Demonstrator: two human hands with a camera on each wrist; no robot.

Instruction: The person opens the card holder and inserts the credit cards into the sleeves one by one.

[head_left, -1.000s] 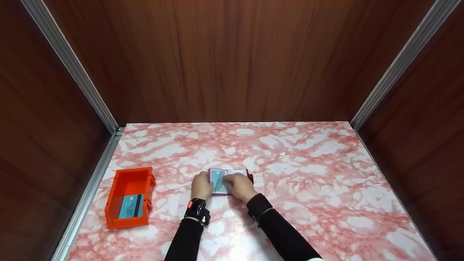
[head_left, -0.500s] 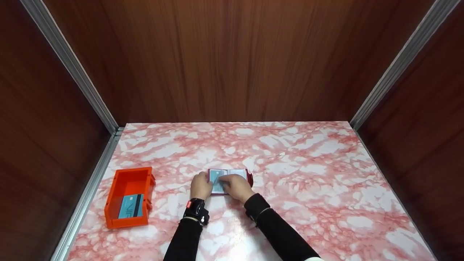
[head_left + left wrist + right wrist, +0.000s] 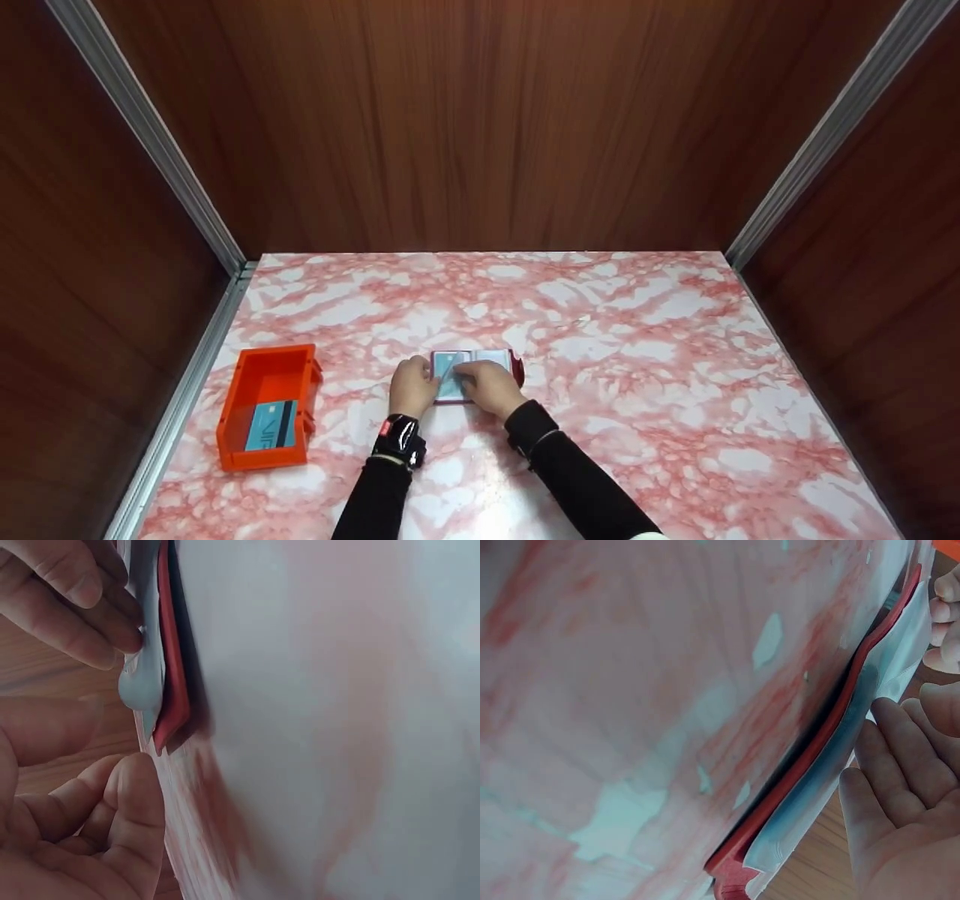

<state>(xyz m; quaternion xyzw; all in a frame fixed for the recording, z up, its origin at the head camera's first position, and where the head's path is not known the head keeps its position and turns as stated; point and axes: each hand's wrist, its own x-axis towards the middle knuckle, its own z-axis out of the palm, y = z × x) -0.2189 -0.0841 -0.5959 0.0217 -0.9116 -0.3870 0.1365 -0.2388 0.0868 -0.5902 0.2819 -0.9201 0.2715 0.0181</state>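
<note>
A small red-covered card holder (image 3: 517, 367) lies spread out on the marbled table. On its left half, a light-blue card (image 3: 444, 363) shows through a clear plastic sleeve page (image 3: 911, 641) that bends up from the cover. My right hand (image 3: 491, 384) reaches over the middle and pinches that page, its fingertips at the plastic in the right wrist view. My left hand (image 3: 412, 386) is at the holder's left edge. In the left wrist view, its thumb and loosely bent fingers stand apart, with nothing between them, fingertips right at the corner of the red cover (image 3: 174, 690).
An orange bin (image 3: 274, 364) stands on the left of the table (image 3: 637, 420), with a blue card (image 3: 271, 426) showing a dark stripe in its front part. Brown wood-grain panels (image 3: 480, 135) and metal rails (image 3: 150, 127) enclose the back and sides.
My right hand has shifted slightly left with the sleeve page, which leans further over the left half. My left hand has moved a little left. The bin and its card stay put.
</note>
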